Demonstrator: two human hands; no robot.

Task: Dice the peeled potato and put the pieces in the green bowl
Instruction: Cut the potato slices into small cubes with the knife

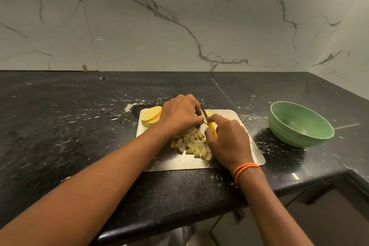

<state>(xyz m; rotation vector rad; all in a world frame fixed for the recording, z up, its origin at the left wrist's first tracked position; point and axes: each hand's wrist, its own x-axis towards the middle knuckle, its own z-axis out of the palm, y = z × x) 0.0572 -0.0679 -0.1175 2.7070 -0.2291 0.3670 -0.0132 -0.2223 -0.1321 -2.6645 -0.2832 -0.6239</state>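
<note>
**A:** How far along are you, working from the near edge of the counter (179, 195) outward?

**B:** Closest to you, on the near half of the steel board (179, 163), lies a heap of potato cubes (191, 144). That part of the dicing is done, but none of it has gone anywhere yet.

**A:** And your hands?

**B:** Your right hand (227, 140) is curled around the yellow handle of the knife (207, 121), with the forefinger stretched along it. The blade points away from you and sits against a strip of potato (205, 120). Your left hand (179, 115) is bunched just beside it, fingertips pinching that strip down on the board. So, by my reading, you are mid-cut.

**A:** What is left to cut?

**B:** At the far left corner of the board a stack of round slices (151, 117) waits, partly hidden behind your left hand. There seems to be another pale piece near the far edge, past the blade; I cannot tell what shape.

**A:** And the bowl?

**B:** The green bowl (299, 126) stands on the counter well to the right of the board, toward the right edge. No potato shows inside it. I judge you are roughly halfway through dicing, with the whole transfer yet to do.
</note>
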